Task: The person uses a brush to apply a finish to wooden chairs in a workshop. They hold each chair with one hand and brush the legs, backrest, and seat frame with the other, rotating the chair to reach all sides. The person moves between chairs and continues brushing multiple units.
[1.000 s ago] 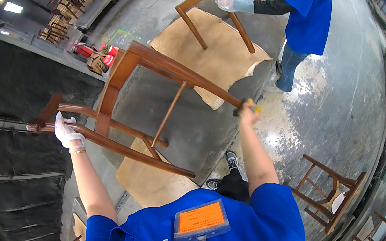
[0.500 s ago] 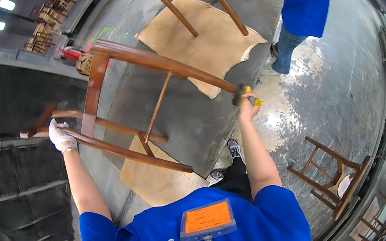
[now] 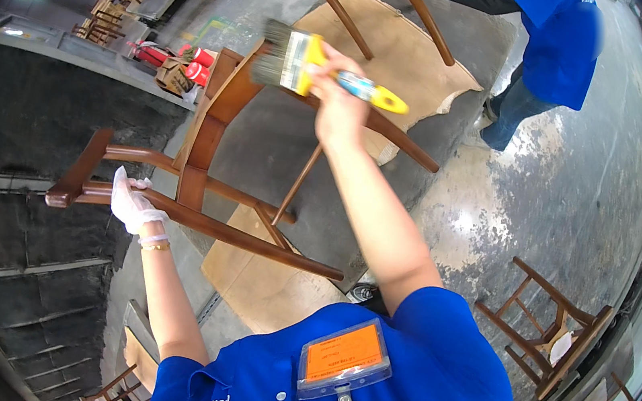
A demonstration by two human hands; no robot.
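Note:
A reddish-brown wooden chair frame [image 3: 199, 154] is tilted in front of me, without a seat panel showing. My left hand [image 3: 134, 205], in a thin white glove, is closed around one of its long side members, near the end crosspiece. My bare right hand [image 3: 340, 101] grips a wide paintbrush [image 3: 300, 64] with a yellow handle and dark bristles. The bristles are at the upper edge of the frame, close to the corner where the curved rail meets a long leg, and hide part of the wood. Whether they touch it I cannot tell.
At upper right a co-worker in blue [image 3: 556, 49] has a gloved hand on another chair frame [image 3: 431, 28] above a cardboard sheet [image 3: 390, 47]. A second chair [image 3: 543, 327] lies at right. Left of the frame are a cardboard box [image 3: 175, 77] and red containers [image 3: 198, 64].
My right hand has swept the brush leftward and up along the frame, from the leg's far end toward the corner. The frame has tilted, with my left hand still on it.

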